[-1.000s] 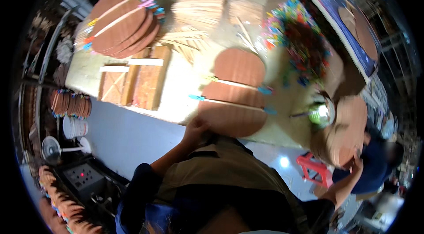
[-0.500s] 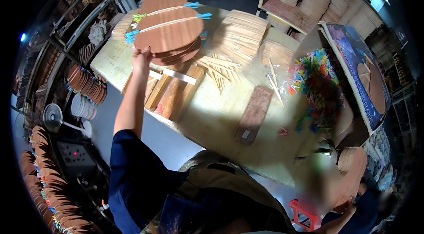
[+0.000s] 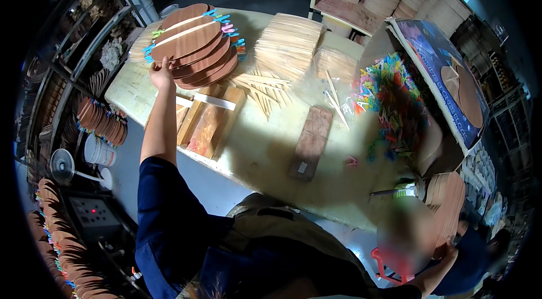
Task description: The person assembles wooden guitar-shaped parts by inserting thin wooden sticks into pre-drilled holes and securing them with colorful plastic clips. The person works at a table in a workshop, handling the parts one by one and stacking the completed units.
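Note:
My left hand [image 3: 162, 74] pinches the near edge of a brown guitar-shaped wooden plate [image 3: 186, 42]. A pale wooden strip [image 3: 182, 32] crosses that plate, with clothespins at its ends. Beneath it, several similar plates [image 3: 217, 67] lie fanned out, with blue and pink clothespins [image 3: 228, 29] along their right side. At the lower right my right hand [image 3: 448, 255] is closed beside a stack of brown plates [image 3: 449, 200]; what its fingers hold is too small to make out. Another person's dark blue sleeve [image 3: 471, 262] is close to it.
A wooden frame [image 3: 206, 124], loose sticks [image 3: 262, 89] and a pile of pale strips [image 3: 288, 42] occupy the table [image 3: 254, 158]. A reddish-brown board [image 3: 312, 141] lies mid-table. To the right stands a carton [image 3: 440, 87] of coloured clothespins [image 3: 389, 107]. A red stool [image 3: 384, 271] stands below.
My left hand and the plates appear lower and further left, partly because the whole view has shifted. More of the fanned lower plates and their clothespins show. My right hand appears slightly higher.

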`<act>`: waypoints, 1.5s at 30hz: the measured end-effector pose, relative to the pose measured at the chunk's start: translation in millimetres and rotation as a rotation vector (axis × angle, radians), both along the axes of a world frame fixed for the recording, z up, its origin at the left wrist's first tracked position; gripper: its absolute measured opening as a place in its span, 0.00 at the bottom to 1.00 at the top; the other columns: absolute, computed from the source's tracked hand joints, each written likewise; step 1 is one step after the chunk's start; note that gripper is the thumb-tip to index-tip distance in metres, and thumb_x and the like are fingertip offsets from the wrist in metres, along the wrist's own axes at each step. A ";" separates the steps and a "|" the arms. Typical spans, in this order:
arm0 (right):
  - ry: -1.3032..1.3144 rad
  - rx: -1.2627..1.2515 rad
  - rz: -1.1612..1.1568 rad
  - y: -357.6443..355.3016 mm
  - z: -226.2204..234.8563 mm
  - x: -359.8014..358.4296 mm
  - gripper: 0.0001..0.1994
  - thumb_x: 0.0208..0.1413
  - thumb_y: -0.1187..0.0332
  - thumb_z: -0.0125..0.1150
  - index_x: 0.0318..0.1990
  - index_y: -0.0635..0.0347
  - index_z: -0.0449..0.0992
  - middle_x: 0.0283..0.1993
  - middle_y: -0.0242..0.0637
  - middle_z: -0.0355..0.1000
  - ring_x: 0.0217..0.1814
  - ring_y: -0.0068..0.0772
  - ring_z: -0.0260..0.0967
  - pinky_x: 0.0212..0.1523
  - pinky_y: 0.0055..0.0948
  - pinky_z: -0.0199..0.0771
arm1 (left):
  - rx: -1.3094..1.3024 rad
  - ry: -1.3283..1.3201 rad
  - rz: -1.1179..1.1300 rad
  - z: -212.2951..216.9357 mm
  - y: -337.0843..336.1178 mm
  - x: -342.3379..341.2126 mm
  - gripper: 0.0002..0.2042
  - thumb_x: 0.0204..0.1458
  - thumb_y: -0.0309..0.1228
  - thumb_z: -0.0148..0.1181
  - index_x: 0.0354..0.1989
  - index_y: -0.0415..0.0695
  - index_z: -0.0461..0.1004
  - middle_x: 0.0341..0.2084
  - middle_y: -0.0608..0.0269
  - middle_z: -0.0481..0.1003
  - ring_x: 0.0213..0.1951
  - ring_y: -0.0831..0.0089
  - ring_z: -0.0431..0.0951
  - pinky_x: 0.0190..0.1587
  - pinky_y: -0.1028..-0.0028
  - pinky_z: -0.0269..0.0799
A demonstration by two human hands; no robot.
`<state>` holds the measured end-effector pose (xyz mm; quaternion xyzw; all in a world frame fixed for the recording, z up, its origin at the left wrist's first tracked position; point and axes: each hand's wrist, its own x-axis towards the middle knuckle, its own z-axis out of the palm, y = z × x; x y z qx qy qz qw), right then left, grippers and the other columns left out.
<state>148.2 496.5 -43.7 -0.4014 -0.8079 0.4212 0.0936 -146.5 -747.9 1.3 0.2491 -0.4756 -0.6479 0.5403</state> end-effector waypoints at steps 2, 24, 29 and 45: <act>0.016 -0.014 0.020 7.2 -3.4 -1.2 0.29 0.34 0.48 0.75 0.36 0.65 0.75 0.27 0.30 0.67 0.28 0.27 0.62 0.28 0.32 0.63 | -0.025 0.021 0.012 -0.6 -0.8 -0.8 0.28 0.46 0.21 0.63 0.55 0.32 0.55 0.40 0.52 0.69 0.36 0.66 0.75 0.34 0.72 0.79; 0.138 0.292 0.327 83.3 14.5 43.9 0.22 0.48 0.63 0.66 0.49 0.64 0.69 0.42 0.32 0.70 0.45 0.32 0.66 0.45 0.34 0.68 | -0.530 -0.511 0.407 -53.2 57.1 -27.5 0.25 0.46 0.38 0.66 0.48 0.35 0.67 0.38 0.49 0.70 0.41 0.59 0.69 0.46 0.64 0.65; 0.351 -0.259 0.238 -71.1 -8.8 -27.2 0.25 0.40 0.65 0.71 0.47 0.59 0.69 0.41 0.29 0.68 0.41 0.26 0.65 0.40 0.30 0.69 | -0.819 -0.258 -0.402 38.5 254.1 57.9 0.20 0.52 0.28 0.57 0.53 0.37 0.65 0.48 0.52 0.68 0.51 0.62 0.67 0.52 0.67 0.63; 0.059 0.340 -0.307 -77.3 20.5 7.5 0.38 0.22 0.44 0.76 0.48 0.44 0.73 0.52 0.50 0.66 0.50 0.45 0.69 0.52 0.36 0.68 | -1.734 0.514 -1.671 5.3 770.0 170.6 0.35 0.45 0.37 0.61 0.62 0.37 0.54 0.64 0.54 0.49 0.66 0.58 0.46 0.62 0.62 0.52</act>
